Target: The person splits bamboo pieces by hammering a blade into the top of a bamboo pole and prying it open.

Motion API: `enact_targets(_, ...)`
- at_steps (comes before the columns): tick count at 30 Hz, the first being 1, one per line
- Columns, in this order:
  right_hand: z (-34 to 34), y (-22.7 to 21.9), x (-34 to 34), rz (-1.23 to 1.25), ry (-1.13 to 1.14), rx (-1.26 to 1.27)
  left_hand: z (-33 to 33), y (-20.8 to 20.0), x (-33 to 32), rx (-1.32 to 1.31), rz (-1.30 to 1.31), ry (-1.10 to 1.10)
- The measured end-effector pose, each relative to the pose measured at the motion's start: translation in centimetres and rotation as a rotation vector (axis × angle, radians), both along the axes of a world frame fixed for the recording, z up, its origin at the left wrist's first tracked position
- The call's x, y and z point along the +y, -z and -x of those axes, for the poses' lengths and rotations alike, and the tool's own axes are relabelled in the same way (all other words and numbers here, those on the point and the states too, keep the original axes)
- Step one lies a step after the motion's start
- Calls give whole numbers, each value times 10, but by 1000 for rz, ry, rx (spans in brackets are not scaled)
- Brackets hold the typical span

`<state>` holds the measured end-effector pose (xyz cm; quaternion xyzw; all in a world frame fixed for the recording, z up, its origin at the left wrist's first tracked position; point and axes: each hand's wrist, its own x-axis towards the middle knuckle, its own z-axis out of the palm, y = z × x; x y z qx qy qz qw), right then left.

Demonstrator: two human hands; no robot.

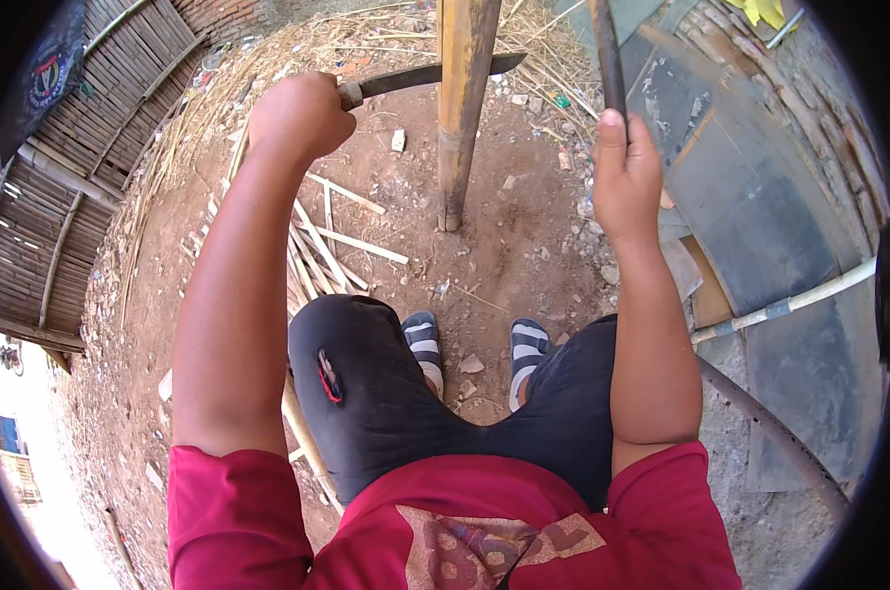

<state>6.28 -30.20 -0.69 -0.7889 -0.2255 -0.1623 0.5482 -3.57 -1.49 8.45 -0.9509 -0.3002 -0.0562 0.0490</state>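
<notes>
My left hand (302, 118) is closed round the handle of a machete (401, 79). Its long dark blade points to the right and meets an upright bamboo pole (456, 147), which hides the middle of the blade. The tip shows past the pole's right side. The pole's lower end is near the ground in front of my feet, and its top runs out of view. In my right hand (630, 177) is a dark stick (608, 59), gripped near its lower end with the thumb along it. The stick is apart from both pole and blade.
Split bamboo strips (317, 246) lie by my left knee. Straw and rubble cover the far ground. Dark flat sheets (760, 206) lie at the right, with a pale pole (809, 298) and a dark pipe (774, 428) across them. A bamboo slat wall (130, 93) stands at the left.
</notes>
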Motion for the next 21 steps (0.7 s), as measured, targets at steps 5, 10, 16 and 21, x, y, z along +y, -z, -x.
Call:
enact_targets(5,-7,13,10,59,57,200,2,0,0,-28,-8,-4)
enact_targets(10,-8,-12,-9,-206,-43,74,5,1,-3,-9,-28,1)
enact_targets(16,3,5,9,94,-34,47,4,4,1,-53,-30,3)
enact_targets(21,7,-20,5,-102,-45,37,3,6,-1,-13,-36,13)
